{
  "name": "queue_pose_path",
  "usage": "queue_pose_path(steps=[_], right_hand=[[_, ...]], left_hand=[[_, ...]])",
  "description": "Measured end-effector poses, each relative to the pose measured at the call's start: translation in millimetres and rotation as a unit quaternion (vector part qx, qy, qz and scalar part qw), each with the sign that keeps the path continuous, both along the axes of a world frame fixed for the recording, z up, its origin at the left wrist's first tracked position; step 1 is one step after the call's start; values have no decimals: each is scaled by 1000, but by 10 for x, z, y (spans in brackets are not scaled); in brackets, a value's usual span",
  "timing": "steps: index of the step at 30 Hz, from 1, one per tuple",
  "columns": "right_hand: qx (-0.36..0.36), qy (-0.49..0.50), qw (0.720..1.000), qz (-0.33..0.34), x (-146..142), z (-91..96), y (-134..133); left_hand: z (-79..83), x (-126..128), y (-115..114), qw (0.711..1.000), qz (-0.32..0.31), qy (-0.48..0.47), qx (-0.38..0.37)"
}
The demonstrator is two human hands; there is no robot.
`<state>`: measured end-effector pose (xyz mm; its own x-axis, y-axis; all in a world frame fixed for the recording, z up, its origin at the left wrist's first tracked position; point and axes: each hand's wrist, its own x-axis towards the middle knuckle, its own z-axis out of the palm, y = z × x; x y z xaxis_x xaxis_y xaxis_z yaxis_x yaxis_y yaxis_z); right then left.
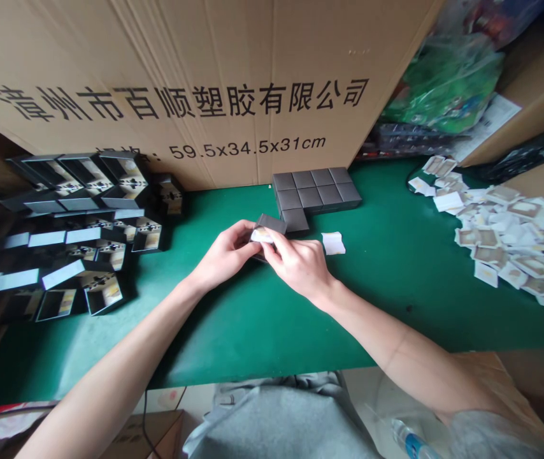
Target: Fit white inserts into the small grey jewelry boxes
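My left hand (224, 254) is closed around a small dark box (272, 222) with its lid raised, above the middle of the green table. My right hand (304, 266) pinches a small white insert (261, 235) at the mouth of that box; the fingers partly cover it, so how far in it sits cannot be told. Just beyond my hands lies a block of closed dark boxes (317, 190), set edge to edge. One loose white piece (333, 243) rests on the table to the right of my right hand.
Rows of open dark boxes (104, 255) stand at the left. A heap of white inserts (506, 223) covers the right side of the green table (372, 331). Behind stands a large printed carton (195, 57), with green plastic bags (448, 83) at the back right.
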<state>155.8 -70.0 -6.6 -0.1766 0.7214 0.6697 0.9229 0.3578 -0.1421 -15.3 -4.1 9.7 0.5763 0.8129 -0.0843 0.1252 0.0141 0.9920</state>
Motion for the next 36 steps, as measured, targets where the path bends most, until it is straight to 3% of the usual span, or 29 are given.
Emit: queue_pose_path(steps=[9, 18, 31, 36], right_hand=[[-29, -6, 999, -21, 29, 21, 16], [-5, 27, 1000, -9, 11, 11, 16], [-133, 14, 991, -24, 23, -26, 41], [-149, -13, 988, -36, 31, -35, 49]], left_hand=[[13, -6, 9, 1000, -13, -12, -14], [20, 4, 12, 1000, -16, -14, 2], [0, -4, 15, 1000, -3, -14, -5], [1, -1, 20, 1000, -10, -12, 8]])
